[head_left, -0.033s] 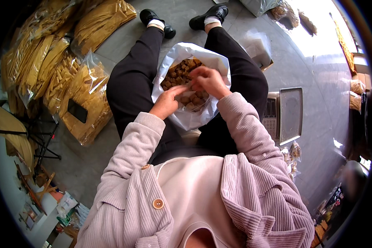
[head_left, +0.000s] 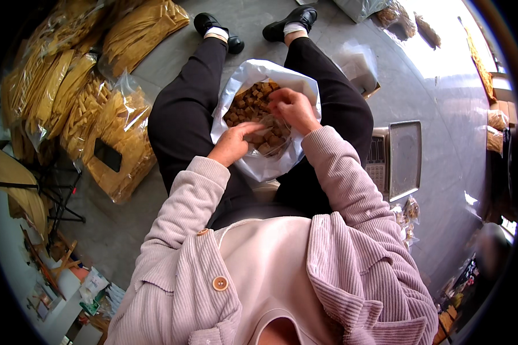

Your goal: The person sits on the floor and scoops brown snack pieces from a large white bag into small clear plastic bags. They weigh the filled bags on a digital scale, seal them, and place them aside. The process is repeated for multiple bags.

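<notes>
Between my legs stands a large white plastic sack [head_left: 259, 167] with its mouth wide and rim rolled outward. Many small brown cubes [head_left: 248, 105] lie inside it. Over its near part is a small clear plastic bag [head_left: 275, 145] with several cubes in it. My left hand [head_left: 232, 144] grips the clear bag's edge at the sack's left side, fingers pointing right. Above the cubes at the right, my right hand [head_left: 295, 110] has its fingers curled together beside the bag's mouth; what they hold, if anything, is hidden.
Clear bags of yellowish-brown strips [head_left: 126, 155] are piled at the left, with a dark phone [head_left: 107, 154] on one. At my right sits a scale [head_left: 404, 161] with a metal tray. Small filled packets [head_left: 410, 213] lie near it, and a white bag-lined box [head_left: 357, 69] stands beyond my right knee.
My right hand has shifted slightly away from my left hand, toward the far right of the sack. More of the clear bag shows between them; my left hand has barely moved.
</notes>
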Motion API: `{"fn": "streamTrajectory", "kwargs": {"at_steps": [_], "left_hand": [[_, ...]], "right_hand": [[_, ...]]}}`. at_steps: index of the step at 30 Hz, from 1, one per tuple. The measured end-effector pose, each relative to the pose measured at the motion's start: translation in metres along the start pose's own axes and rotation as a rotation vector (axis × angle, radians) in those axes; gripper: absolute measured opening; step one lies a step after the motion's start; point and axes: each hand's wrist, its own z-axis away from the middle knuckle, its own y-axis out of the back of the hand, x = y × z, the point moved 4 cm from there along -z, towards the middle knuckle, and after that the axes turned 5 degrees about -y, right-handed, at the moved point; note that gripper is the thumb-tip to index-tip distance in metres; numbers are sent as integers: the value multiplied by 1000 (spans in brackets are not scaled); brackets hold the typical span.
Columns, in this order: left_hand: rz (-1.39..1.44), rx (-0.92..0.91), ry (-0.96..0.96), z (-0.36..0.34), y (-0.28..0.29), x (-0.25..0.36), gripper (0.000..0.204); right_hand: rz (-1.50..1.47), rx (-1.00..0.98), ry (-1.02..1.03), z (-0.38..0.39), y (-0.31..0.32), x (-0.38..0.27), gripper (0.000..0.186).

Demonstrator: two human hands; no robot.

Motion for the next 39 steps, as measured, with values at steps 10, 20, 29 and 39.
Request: {"fn": "streamTrajectory", "kwargs": {"at_steps": [10, 20, 29, 39], "left_hand": [[113, 65, 159, 0, 4, -13, 55], [280, 214, 166, -3, 10, 7, 58], [230, 160, 139, -4, 13, 2, 58], [250, 296, 75, -7, 12, -12, 63]], "right_hand": [[1309, 119, 231, -16, -24, 27, 42], [1288, -38, 139, -21, -30, 38, 29], [1003, -64, 134, -18, -22, 26, 26], [-11, -414, 117, 21, -10, -22, 31]]}}
